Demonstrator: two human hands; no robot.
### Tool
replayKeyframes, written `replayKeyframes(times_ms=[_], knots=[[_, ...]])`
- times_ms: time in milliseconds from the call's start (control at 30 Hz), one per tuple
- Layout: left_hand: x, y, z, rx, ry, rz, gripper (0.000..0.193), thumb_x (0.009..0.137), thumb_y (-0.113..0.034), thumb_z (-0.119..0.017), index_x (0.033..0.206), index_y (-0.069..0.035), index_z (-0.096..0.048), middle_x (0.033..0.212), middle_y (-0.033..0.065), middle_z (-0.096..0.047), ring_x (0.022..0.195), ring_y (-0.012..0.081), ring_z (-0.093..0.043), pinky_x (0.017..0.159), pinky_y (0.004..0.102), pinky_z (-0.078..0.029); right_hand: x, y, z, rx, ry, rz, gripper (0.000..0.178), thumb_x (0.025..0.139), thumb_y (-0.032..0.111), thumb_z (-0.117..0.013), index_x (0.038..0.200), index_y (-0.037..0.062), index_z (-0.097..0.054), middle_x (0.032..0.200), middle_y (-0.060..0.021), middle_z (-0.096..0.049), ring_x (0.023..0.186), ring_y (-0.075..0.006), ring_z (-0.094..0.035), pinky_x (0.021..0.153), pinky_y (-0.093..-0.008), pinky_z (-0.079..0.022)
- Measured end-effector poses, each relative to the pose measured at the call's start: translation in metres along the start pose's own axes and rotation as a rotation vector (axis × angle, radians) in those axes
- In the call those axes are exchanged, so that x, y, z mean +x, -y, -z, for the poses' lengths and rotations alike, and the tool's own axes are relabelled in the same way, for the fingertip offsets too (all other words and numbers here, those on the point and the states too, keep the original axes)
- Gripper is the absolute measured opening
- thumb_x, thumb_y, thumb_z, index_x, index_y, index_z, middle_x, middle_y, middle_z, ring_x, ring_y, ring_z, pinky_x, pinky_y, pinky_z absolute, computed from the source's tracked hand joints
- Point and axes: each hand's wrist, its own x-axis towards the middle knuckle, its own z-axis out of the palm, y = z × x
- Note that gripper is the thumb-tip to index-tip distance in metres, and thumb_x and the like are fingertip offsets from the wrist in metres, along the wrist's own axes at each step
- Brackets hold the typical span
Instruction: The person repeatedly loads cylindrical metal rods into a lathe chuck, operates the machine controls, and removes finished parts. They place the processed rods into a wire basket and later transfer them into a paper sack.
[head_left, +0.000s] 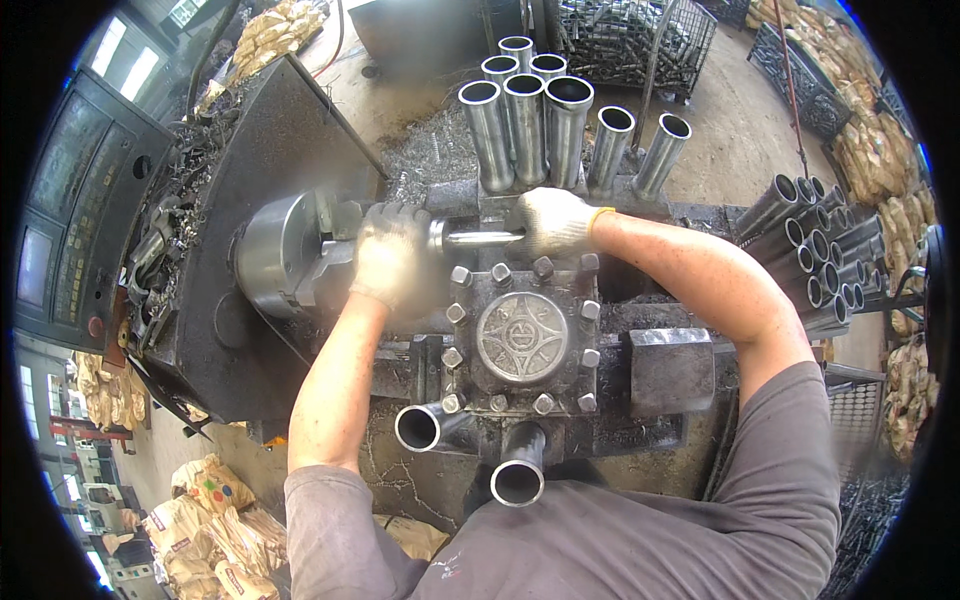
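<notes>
My left hand (391,256), in a pale work glove, is closed over a piece beside the jaws of the lathe chuck (278,252); the glove hides most of that piece. A shiny metal rod (484,239) with a wider collar at its left end runs between my hands. Around the rod's right end my right hand (558,223), also gloved, is closed. Just nearer to me sits the square tool post (522,338), ringed with bolts and topped by a round embossed cap. Two metal tubes, a left one (418,428) and a right one (519,478), project from its near side.
Several upright tubes (525,125) stand beyond my right hand. More tubes (815,250) are stacked at the right. A control panel (75,220) and a chip-covered guard (250,190) flank the left. Farther back is a wire cage (640,45); sacks (215,520) lie at lower left.
</notes>
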Motion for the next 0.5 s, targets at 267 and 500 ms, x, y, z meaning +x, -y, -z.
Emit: replayKeyframes(times_ms=[267, 500], knots=[[0.001, 0.014, -0.031, 0.082, 0.153, 0.032, 0.044, 0.094, -0.045, -0.065, 0.117, -0.008, -0.071, 0.117, 0.0172, -0.075, 0.121, 0.0324, -0.067, 0.109, 0.0480, -0.045, -0.122, -0.096, 0.038, 0.298, 0.027, -0.304, 0.035, 0.079, 0.030, -0.089, 0.090, -0.0009, -0.079, 0.067, -0.0091, -0.072, 0.052, -0.0186, -0.067, 0.050, -0.0332, -0.054], [0.002, 0.006, -0.008, -0.089, -0.032, -0.020, 0.043, 0.066, -0.016, -0.083, 0.104, -0.006, -0.068, 0.107, 0.0147, -0.070, 0.109, 0.0384, -0.066, 0.101, 0.0506, -0.050, -0.207, -0.103, 0.033, -0.816, 0.377, -0.573, 0.026, 0.079, 0.018, -0.079, 0.103, 0.0107, -0.085, 0.098, -0.0130, -0.082, 0.093, -0.0322, -0.080, 0.080, -0.0433, -0.064]])
